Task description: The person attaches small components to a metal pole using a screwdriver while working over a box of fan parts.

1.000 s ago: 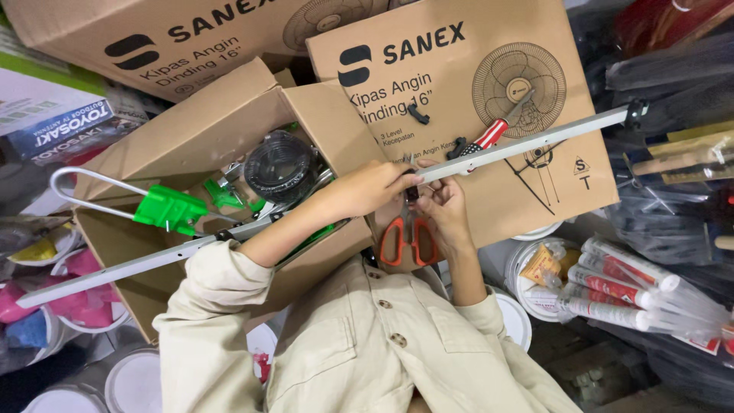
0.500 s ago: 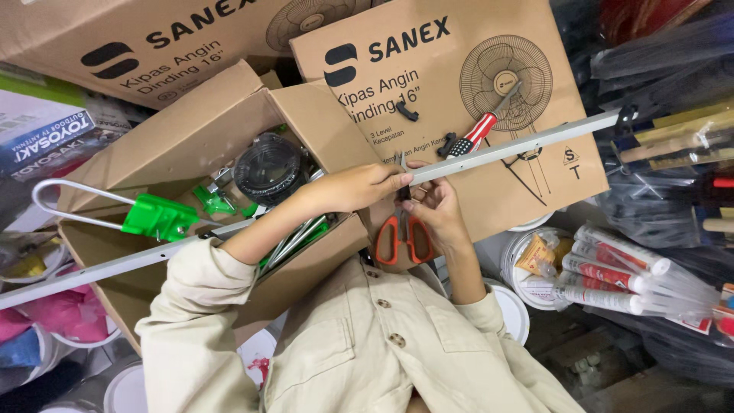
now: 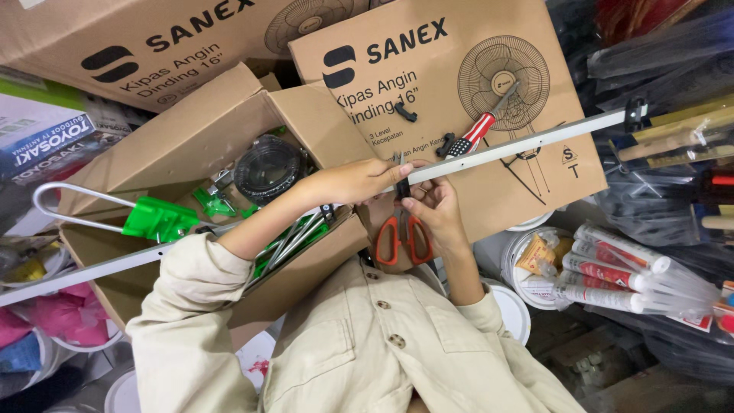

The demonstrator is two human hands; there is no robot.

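Open box (image 3: 191, 145): brown cardboard, flaps spread, lying beside the left grip and under the forearm; it contains a black round coil (image 3: 269, 168), green plastic pieces (image 3: 215, 203) and thin metal rods (image 3: 294, 239).
Closed box (image 3: 451, 115): flat brown cardboard with a fan drawing, lying behind both grips; on its face lie a screwdriver (image 3: 482, 126) with a red, white and blue handle and two small black parts (image 3: 406, 113).
White tub (image 3: 535, 264): just past the right wrist, with packets inside.
Left hand (image 3: 353, 182): arm reaching over the open box, sleeve pushed up, grip closed around the white bar from above.
Right hand (image 3: 432, 210): palm turned up beneath the bar, grip wrapped on the scissors, thumb near the blades.
White bar (image 3: 512, 147): long slim metal strip, clamped in the left grip; it runs out from the grip across the closed box to a black end piece, and the other way across the open box.
Scissors (image 3: 404, 233): orange handles below the right grip, dark blades pointing up, tips at the bar right between the two grips.
Green bracket (image 3: 159, 219): on the bar well away from the grips, carrying a bent white loop (image 3: 65, 197).
Tubes (image 3: 612, 271): white with red bands, in a clear bag beyond the right elbow.
Jacket (image 3: 382, 344): cream, buttoned, below both grips.
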